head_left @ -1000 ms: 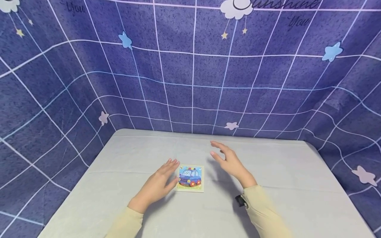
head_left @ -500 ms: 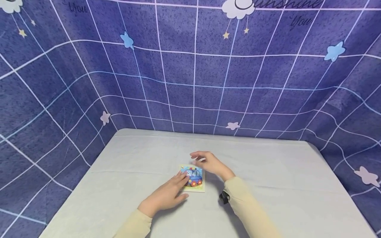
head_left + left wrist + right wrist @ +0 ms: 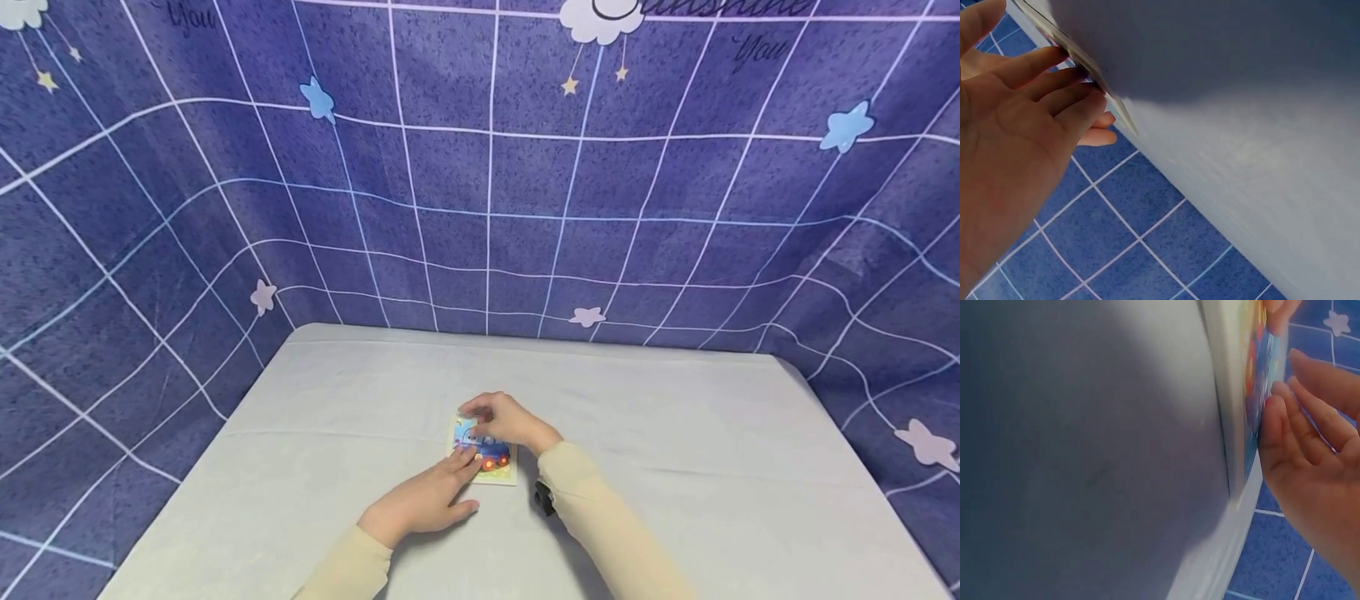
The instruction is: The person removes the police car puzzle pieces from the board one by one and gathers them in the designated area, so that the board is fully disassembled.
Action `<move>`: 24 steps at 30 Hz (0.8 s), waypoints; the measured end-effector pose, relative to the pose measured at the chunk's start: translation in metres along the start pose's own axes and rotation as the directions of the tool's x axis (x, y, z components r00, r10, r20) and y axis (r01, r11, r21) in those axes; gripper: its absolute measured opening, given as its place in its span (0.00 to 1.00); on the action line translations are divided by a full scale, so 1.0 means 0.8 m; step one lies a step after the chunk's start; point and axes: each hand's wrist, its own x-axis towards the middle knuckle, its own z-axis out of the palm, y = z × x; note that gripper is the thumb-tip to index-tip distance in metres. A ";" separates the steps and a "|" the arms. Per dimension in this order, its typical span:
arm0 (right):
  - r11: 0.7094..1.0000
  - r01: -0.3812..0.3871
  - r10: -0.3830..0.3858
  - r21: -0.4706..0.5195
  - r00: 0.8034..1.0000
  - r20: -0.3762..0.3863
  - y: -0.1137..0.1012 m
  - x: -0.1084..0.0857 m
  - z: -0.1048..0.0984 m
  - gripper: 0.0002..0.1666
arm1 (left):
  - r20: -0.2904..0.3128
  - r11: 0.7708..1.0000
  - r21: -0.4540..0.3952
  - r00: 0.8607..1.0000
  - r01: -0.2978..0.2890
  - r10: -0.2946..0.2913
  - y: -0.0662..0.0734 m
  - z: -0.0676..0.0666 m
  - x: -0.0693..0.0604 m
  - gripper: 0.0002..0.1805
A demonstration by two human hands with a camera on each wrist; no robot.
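A small square picture board [image 3: 495, 475] with a pale border lies on the table and bears a blue cartoon car. My left hand [image 3: 427, 498] rests its fairly straight fingers on the lower left of the picture, thumb apart. From the left wrist view, the fingertips of that hand [image 3: 1022, 119] meet the board's face. Over the upper part, my right hand [image 3: 506, 419] bends its fingers down and hides some of the car. Seen from the right wrist, this hand [image 3: 1319, 444] touches or nearly touches the picture with its fingertips, and nothing shows between the fingers.
The board lies on a table [image 3: 337, 383] with a pale grey cover. A blue-purple curtain [image 3: 450, 183] with a grid and stars hangs behind it and along both sides. A small black device [image 3: 544, 497] sits at the right wrist.
My right hand has come left and down from beside the board to over its upper part. My left hand has shifted right, from the board's left edge onto the picture.
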 end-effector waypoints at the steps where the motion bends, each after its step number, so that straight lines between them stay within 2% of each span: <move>1: 1.000 -0.003 0.003 -0.004 1.000 -0.002 -0.001 0.001 0.002 0.21 | 0.004 1.000 -0.005 1.000 0.001 -0.001 0.000 0.000 0.000 0.34; 11: 0.998 -0.029 0.028 -0.057 0.999 -0.018 -0.011 0.004 0.011 0.21 | 0.035 0.999 -0.042 0.999 0.000 0.002 0.005 -0.003 -0.001 0.34; 24: 0.999 -0.029 0.028 -0.019 0.999 -0.039 -0.009 0.004 0.011 0.19 | 0.051 0.996 -0.085 0.999 0.010 -0.005 0.004 -0.004 -0.001 0.33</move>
